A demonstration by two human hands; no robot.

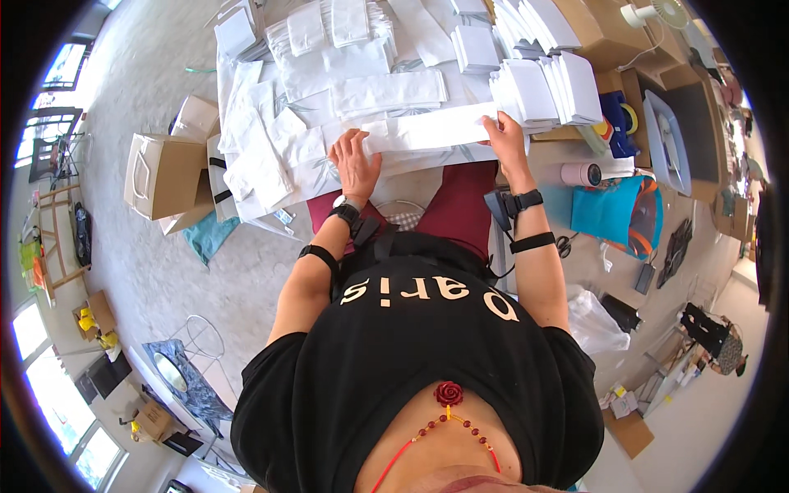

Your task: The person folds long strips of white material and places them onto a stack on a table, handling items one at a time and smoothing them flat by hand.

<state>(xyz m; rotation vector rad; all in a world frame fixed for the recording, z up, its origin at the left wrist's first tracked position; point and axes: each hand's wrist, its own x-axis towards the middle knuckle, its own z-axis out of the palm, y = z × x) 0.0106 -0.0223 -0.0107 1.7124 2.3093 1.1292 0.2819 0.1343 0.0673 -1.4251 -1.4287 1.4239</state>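
A long white strip [431, 131], paper or thin cloth, lies stretched across the near edge of the table. My right hand [507, 146] pinches its right end between thumb and fingers. At the left end my left hand [355, 162] rests with fingers spread and lightly bent, pressing on the white material without gripping it. Just beyond the strip is a flat folded white bundle [388, 91]. More white pieces [259, 164] overlap to the left of my left hand. Folded white stacks [526, 92] stand beyond my right hand.
The table cover [411, 166] has a grey-green leaf print. To the right are a pink cylinder [580, 174], a blue bag [612, 214], tape rolls [629, 119] and a pale tray [667, 140]. Cardboard boxes [164, 174] stand left of the table; a small fan [656, 14] is far right.
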